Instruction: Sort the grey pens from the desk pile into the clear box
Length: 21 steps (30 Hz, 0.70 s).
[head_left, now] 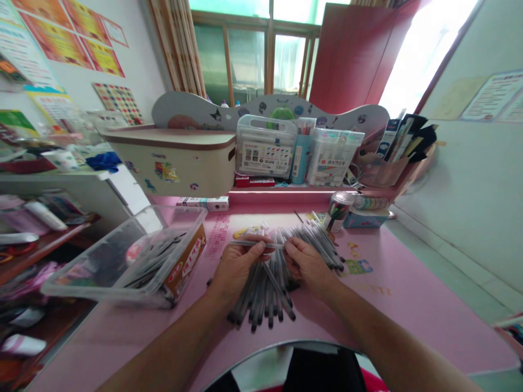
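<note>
A heap of grey pens (269,283) with dark tips lies on the pink desk (392,316) in front of me. My left hand (237,264) and my right hand (306,264) rest on the heap. Together they pinch one grey pen (267,245) held level between them, the left at its left part and the right at its right end. More pens (321,242) fan out to the right behind my right hand.
A clear plastic box (134,256) with several pens in it stands at the left on the desk. A small jar (338,211), marker cases (265,147) and a cream storage box (171,160) line the back. Shelves (36,239) stand at far left.
</note>
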Tool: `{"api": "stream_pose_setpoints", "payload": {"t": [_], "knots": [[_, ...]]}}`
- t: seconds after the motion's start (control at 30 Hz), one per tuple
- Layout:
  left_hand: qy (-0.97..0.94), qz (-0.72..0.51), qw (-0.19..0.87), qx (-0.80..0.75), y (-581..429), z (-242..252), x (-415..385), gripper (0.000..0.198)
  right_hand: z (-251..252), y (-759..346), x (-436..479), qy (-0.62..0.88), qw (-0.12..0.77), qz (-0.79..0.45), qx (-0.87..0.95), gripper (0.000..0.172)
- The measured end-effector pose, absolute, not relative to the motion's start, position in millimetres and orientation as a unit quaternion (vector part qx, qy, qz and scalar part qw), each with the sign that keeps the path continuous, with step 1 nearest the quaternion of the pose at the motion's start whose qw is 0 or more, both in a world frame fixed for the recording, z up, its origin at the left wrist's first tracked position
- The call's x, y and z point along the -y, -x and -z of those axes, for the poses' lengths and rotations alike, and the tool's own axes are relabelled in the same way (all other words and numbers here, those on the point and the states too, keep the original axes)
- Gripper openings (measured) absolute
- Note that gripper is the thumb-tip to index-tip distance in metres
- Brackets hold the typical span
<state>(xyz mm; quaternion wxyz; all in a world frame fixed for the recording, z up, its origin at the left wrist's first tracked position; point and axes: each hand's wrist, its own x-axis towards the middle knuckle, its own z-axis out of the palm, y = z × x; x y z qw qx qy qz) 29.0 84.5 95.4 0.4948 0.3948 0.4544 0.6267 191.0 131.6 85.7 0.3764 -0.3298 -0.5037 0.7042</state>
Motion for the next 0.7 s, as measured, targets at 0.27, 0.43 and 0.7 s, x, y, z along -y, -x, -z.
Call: {"api": "stream_pose_setpoints", "payload": {"t": [0.27, 0.43, 0.7], "knots": [[-0.400, -0.630, 0.485, -0.456, -27, -89, -86, 0.018, -78, -194, -136, 0.361, 0.367, -0.681, 0.520, 0.047], [-0.397, -0.630, 0.487, -0.457, -27, -90, -84, 0.017, -83, -194, -134, 0.340, 0.371, -0.704, 0.502, 0.032], [-0.398, -0.629, 0.494, -0.449, -28, -93, -84, 0.017, -86, -194, -132, 0.359, 0.338, -0.697, 0.520, 0.042]]}}
